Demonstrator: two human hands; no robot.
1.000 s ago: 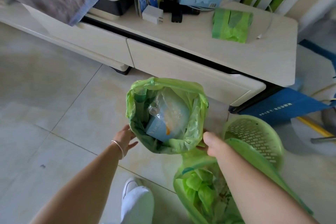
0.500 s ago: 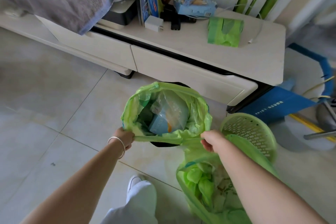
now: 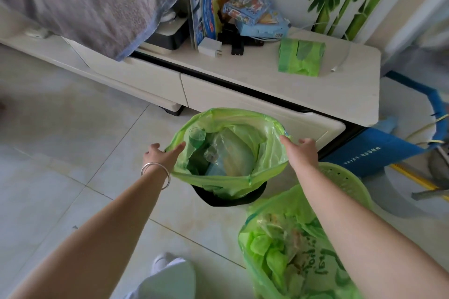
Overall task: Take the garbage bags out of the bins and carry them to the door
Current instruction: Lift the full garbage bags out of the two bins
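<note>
Both hands, the left hand [image 3: 162, 155] and right hand [image 3: 301, 150], have moved from the near rim to opposite sides of the green garbage bag [image 3: 233, 178], fingers pinching its stretched-open mouth, ready to lift it from the black bin [image 3: 227, 198].

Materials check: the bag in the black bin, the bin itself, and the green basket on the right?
Bag: thin, see-through green plastic film, slightly glossy; it wrinkles and the trash shows through.
Black bin: probably hard plastic, smooth and dull; only a dark rim shows, so not certain.
Green basket: rigid moulded plastic, judging by its even grid of holes and its matte surface.
</note>
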